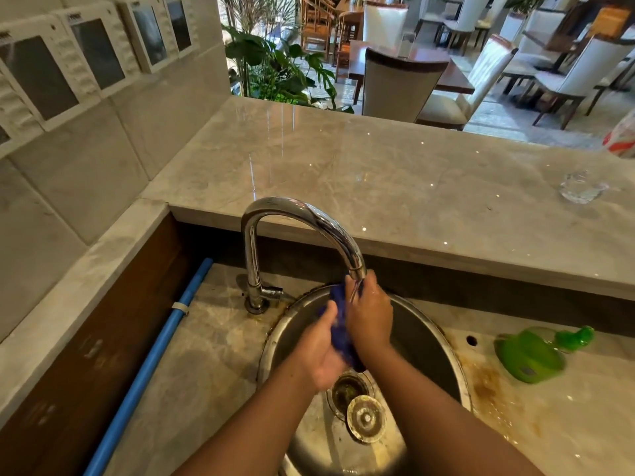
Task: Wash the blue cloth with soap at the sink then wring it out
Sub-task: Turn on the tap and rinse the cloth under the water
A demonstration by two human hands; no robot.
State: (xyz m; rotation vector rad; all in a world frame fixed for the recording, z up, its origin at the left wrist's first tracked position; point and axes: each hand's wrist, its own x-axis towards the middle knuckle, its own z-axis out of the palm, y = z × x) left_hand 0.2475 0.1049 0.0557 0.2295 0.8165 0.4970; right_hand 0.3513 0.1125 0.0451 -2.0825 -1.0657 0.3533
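The blue cloth is bunched between both hands, over the round steel sink and just under the spout of the chrome tap. My left hand grips its lower part from the left. Its upper part is held from the right by my right hand, whose fingers reach up to the spout. Most of the cloth is hidden between my palms. A green soap bottle lies on its side on the wet counter right of the sink.
The drain plug lies loose beside the open drain. A blue pipe runs along the left counter. On the raised marble ledge behind the tap a clear glass stands at the right. Chairs and plants lie beyond.
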